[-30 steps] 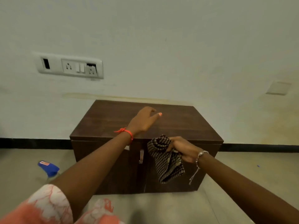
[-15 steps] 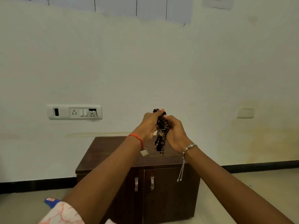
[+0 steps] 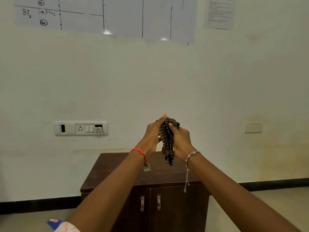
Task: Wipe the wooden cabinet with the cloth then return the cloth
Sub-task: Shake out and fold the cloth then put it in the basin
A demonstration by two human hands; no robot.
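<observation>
Both my left hand and right hand pinch the soft black-and-tan checked cloth mid-frame, above the dark brown wooden cabinet; light, floppy stuff, best bunched into a pad.

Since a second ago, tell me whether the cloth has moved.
Yes. The cloth has gone up: it hung in front of the cabinet doors, and now both hands hold it above the cabinet top.

Pale wall with a switch panel, taped charts, black skirting, beige floor.
</observation>
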